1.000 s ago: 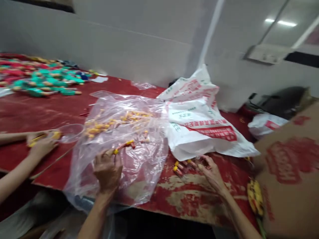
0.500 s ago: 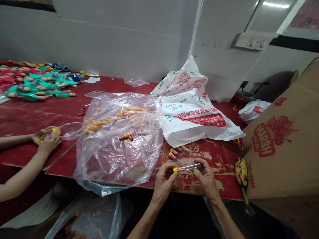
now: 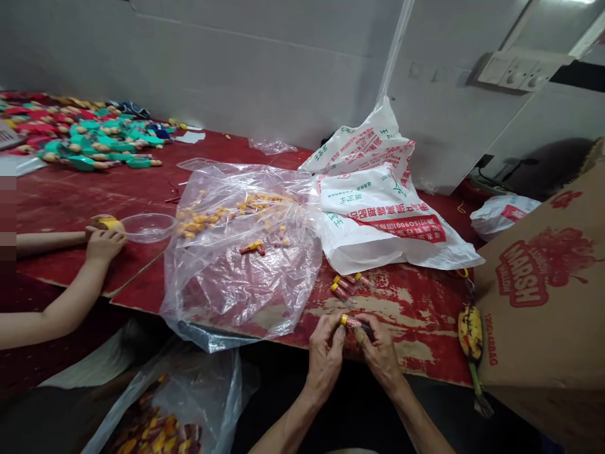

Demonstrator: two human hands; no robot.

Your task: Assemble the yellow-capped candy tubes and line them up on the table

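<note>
My left hand is closed with its fingertips on the yellow-capped end of a small tube that has red patterned material inside. The fingers of my right hand close round the tube's other end and mostly hide it. The tube lies almost level just above the front of the red table. Several similar yellow-capped tubes lie just beyond my hands. To their left, a clear plastic bag holds many small yellow-capped pieces.
A white printed sack lies behind the tubes. At right stand a cardboard box and a hanging banana. Another person's hands work at left near a clear round container. Below hangs an open bag of similar pieces.
My hands have come closer together on the tube, and less of its clear end shows. The other person's hands have shifted a little. The view has turned slightly left.
</note>
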